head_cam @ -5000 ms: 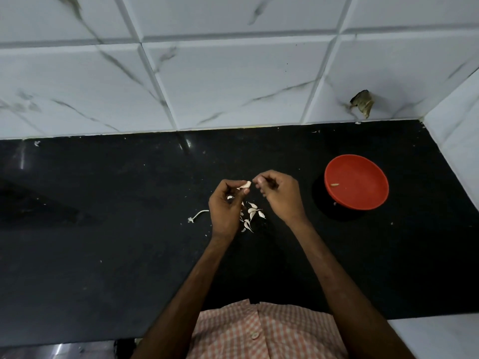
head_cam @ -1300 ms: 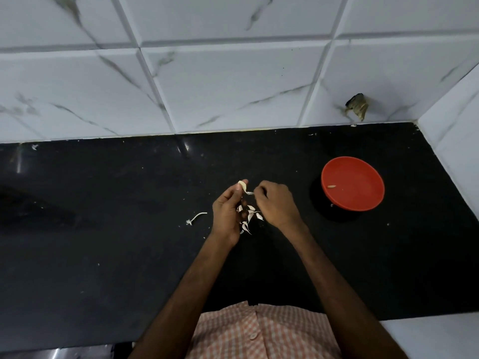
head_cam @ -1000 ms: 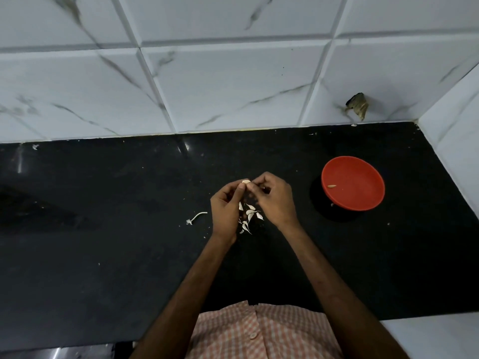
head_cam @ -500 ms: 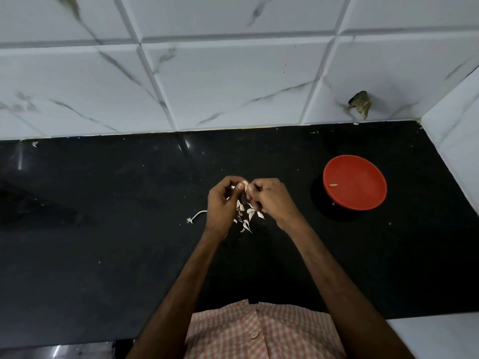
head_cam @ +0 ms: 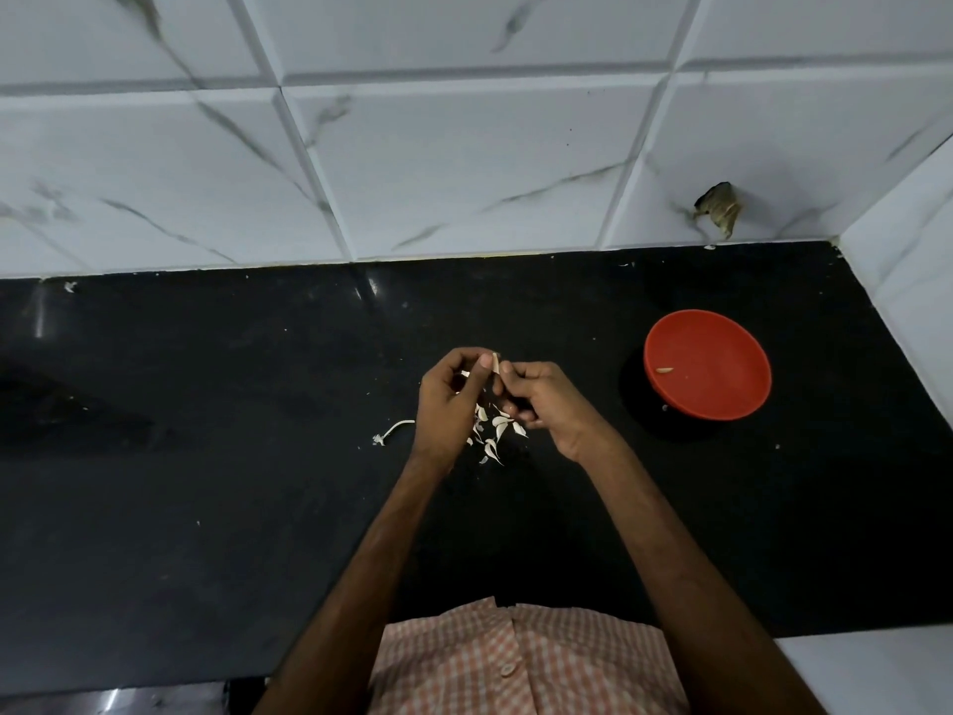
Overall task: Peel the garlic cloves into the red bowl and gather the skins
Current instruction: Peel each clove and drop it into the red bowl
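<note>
Where skins (head_cam: pixel 492 430) lie, black countertop (head_cam: pixel 206 456).

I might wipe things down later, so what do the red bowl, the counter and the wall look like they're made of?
Red bowl: probably plastic, going by its uniform matte red and thin rim.
Counter: looks like polished black stone, with glossy reflections and fine specks.
Wall: glossy white marble-look tiles, grey veins, raised bevelled faces; likely ceramic.
</note>
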`<state>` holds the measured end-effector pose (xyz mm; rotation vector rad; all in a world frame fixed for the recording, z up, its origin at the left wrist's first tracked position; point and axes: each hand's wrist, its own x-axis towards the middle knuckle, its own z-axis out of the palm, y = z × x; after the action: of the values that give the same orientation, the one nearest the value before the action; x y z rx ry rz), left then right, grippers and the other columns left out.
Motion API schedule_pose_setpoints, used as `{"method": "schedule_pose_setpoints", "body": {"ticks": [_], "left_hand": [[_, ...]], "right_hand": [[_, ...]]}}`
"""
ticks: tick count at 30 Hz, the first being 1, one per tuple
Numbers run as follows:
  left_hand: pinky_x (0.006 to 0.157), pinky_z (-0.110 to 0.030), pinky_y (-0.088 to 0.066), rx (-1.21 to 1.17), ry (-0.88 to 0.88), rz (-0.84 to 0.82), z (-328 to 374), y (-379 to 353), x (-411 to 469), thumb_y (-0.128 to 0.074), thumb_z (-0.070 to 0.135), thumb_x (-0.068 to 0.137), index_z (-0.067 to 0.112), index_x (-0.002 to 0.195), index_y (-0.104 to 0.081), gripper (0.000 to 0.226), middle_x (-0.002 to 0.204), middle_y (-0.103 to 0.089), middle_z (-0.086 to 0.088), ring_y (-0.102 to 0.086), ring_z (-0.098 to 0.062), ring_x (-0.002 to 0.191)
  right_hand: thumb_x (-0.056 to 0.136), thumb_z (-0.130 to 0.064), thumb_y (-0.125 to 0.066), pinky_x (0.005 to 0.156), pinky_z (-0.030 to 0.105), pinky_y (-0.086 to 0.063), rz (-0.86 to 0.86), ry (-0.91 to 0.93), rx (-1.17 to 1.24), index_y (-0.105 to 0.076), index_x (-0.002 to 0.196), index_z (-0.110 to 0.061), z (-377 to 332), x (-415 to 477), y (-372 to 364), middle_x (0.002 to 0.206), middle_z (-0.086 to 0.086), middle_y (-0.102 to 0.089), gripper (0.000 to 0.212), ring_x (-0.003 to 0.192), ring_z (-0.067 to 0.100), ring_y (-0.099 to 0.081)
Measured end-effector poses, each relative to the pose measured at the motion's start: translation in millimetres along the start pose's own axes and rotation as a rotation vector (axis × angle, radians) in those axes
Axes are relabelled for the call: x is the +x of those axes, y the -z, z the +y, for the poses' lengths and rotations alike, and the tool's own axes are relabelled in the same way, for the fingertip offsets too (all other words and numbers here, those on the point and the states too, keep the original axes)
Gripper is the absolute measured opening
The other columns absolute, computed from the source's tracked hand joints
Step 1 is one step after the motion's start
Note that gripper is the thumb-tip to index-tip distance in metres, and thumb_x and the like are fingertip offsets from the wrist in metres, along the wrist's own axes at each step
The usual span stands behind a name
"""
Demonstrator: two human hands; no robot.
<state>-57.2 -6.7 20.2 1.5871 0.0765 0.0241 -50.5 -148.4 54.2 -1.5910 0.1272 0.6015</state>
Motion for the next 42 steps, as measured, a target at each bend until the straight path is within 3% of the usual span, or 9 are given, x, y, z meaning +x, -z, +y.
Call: {"method": "schedule_pose_setpoints", "body": {"ticks": [4,7,11,14,18,22,31,38,42], "left_hand": [[0.074,-0.044,-0.054,0.003,-0.003,-0.014,-4,6,3,-0.065,0.017,0.096,0.007,0.103,-0.067,0.013,0.093,-0.07,-0.011,-0.065,-0.022,0.082],[0.071,-0.036,-0.055,-0.013,0.011,-0.017,-2,5,1,-0.065,0.017,0.096,0.004,0.103,-0.066,0.014,0.091,-0.069,-0.011,-0.065,-0.021,0.08],[0.061,-0.022,-0.051,-0.065,0.058,-0.011,0,3,0,-0.061,0.009,0.098,0.001,0.109,-0.065,0.015,0.09,-0.067,-0.004,-0.064,-0.011,0.074],[0.052,-0.015,-0.046,-0.097,0.085,-0.049,4,6,0,-0.059,0.008,0.099,0.001,0.112,-0.069,0.018,0.088,-0.07,-0.009,-0.062,-0.007,0.064],[0.041,-0.023,-0.042,-0.1,0.137,-0.067,5,10,1,-0.061,0.014,0.099,0.006,0.105,-0.072,0.015,0.087,-0.065,-0.031,-0.058,-0.026,0.067],[0.05,-0.017,-0.047,-0.042,0.105,-0.061,4,7,4,-0.06,0.009,0.099,0.004,0.099,-0.067,0.009,0.084,-0.068,-0.013,-0.061,-0.015,0.067],[0.09,-0.051,-0.056,0.038,-0.037,0.023,-3,5,1,-0.067,0.012,0.095,0.009,0.101,-0.074,0.009,0.099,-0.076,-0.002,-0.071,-0.026,0.096],[0.085,-0.049,-0.057,0.124,-0.073,0.092,-7,5,0,-0.068,0.012,0.094,0.011,0.1,-0.074,0.008,0.093,-0.076,0.003,-0.071,-0.017,0.091],[0.071,-0.037,-0.055,-0.055,0.017,0.137,-6,6,0,-0.065,0.012,0.096,0.007,0.104,-0.073,0.012,0.098,-0.075,-0.006,-0.067,-0.018,0.082]], "right_hand": [[0.107,-0.032,-0.045,0.047,0.015,-0.031,0.014,0.015,-0.056,-0.063,0.078,-0.014,0,0,0,0.055,-0.007,-0.052,0.038,0.045,0.0,-0.042],[0.107,-0.028,-0.048,0.053,0.017,-0.039,0.08,0.089,-0.183,-0.064,0.083,-0.015,3,1,0,0.059,-0.006,-0.059,0.032,0.05,-0.001,-0.051],[0.104,-0.024,-0.053,0.065,0.03,-0.052,0.13,0.28,-0.458,-0.066,0.094,-0.019,8,4,2,0.077,0.002,-0.069,0.018,0.069,0.014,-0.065],[0.104,-0.023,-0.053,0.061,0.036,-0.053,0.18,0.406,-0.573,-0.065,0.094,-0.016,12,5,3,0.074,0.0,-0.066,0.017,0.065,0.017,-0.063],[0.101,-0.021,-0.057,0.053,0.029,-0.046,0.244,0.536,-0.635,-0.064,0.088,-0.013,17,9,6,0.067,-0.01,-0.055,0.016,0.058,0.009,-0.053],[0.101,-0.021,-0.057,0.052,0.034,-0.045,0.257,0.601,-0.702,-0.062,0.085,-0.011,22,12,5,0.067,-0.005,-0.053,0.02,0.058,0.012,-0.051],[0.102,-0.03,-0.052,0.054,0.032,-0.048,0.327,0.603,-0.752,-0.064,0.094,-0.017,22,11,8,0.07,-0.011,-0.054,0.019,0.06,0.008,-0.052],[0.103,-0.03,-0.053,0.057,0.015,-0.037,0.356,0.64,-0.876,-0.065,0.1,-0.018,18,10,3,0.079,-0.016,-0.053,0.018,0.062,-0.002,-0.048],[0.1,-0.029,-0.058,0.066,0.024,-0.051,0.333,0.651,-0.85,-0.07,0.106,-0.015,21,13,5,0.093,-0.006,-0.066,0.02,0.079,0.005,-0.06]]}}
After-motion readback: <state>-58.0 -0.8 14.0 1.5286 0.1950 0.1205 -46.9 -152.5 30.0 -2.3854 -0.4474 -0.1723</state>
